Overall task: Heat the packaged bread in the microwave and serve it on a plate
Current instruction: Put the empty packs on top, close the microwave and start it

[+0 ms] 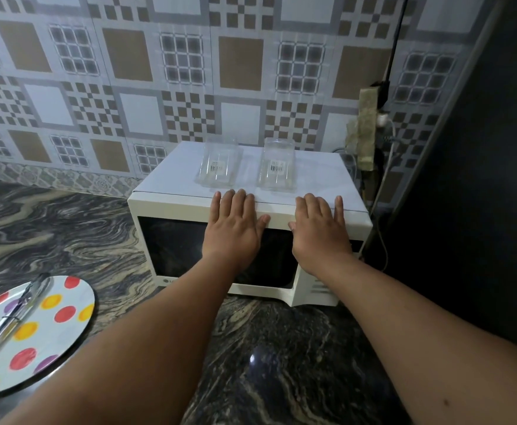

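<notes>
A white microwave (171, 210) stands on the dark marble counter with its door closed. My left hand (234, 228) and my right hand (318, 231) lie flat, fingers straight, over the top front edge of the microwave, side by side above the dark window. On the microwave's top, just beyond my fingertips, sit two clear plastic packages with barcode labels, one at the left (218, 164) and one at the right (277, 165); I cannot make out bread inside them. A round plate with coloured dots (51, 320) lies on the counter at the lower left.
Metal tongs (12, 317) rest across the plate. A patterned tiled wall runs behind the microwave. A power strip with cables (369, 127) hangs at the right, beside a tall dark surface (480, 179). The marble counter (266, 363) stretches in front.
</notes>
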